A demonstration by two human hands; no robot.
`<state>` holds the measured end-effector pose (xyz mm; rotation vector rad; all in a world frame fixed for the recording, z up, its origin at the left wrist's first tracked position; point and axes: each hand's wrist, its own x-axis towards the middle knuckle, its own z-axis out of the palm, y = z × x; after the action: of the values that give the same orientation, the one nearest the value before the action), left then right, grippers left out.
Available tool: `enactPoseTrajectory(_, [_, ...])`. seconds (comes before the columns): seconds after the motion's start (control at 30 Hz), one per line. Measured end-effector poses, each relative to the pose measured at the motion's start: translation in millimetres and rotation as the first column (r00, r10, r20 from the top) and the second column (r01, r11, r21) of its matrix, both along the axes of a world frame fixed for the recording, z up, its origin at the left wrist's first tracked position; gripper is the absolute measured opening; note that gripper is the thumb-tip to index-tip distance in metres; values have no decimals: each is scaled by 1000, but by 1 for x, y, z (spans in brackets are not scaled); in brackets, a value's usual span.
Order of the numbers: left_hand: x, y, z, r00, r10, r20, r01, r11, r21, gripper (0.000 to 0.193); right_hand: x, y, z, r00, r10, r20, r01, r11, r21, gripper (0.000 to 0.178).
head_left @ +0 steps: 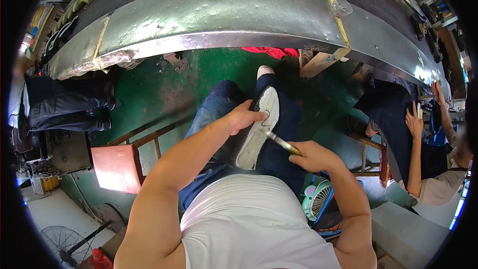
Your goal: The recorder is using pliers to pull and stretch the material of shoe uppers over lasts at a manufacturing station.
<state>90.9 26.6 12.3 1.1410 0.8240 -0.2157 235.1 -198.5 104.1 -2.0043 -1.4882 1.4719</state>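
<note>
A shoe (269, 104) lies sole side up across my lap, its pale underside showing and dark stitching along its edge. My left hand (243, 118) grips it by the left side, thumb pressed on the sole and fingers hidden beneath. In my right hand (314, 156) is a brush (283, 142) with a light handle and a metal ferrule. Its pale tip meets the middle of the sole, where a dark curved mark shows; the bristles blend into the pale surface.
A metal-topped workbench (214, 15) curves across in front, with a clear cup (341, 6) near its edge. A pink-topped stool (117, 168) stands at left, a green fan (316, 200) at my right hip. Co-workers sit at right (393, 114) and stand at left (69, 104).
</note>
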Motion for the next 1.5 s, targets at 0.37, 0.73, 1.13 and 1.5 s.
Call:
enactPoseTrajectory(0.37, [-7,1,-20,997,49,63,-46,997,-56,82,-47,-9,-37,975,-86,204,39,973,226,29])
enactPoseTrajectory(0.73, [-44,-34,-16,984,-46,173,30,995,91,100,-62,-33,-32,962,-85,258,67,995,79,27])
enactPoseTrajectory(1.13, [-82,-57,-26,955,-256,150,121,798,591,99,-20,-28,-42,950,-61,-307,-7,977,-213,24])
enactPoseTrajectory(1.5, [-90,-63,-10,963,-270,21,239,882,407,111,-43,-13,-24,949,-280,-142,291,955,64,34])
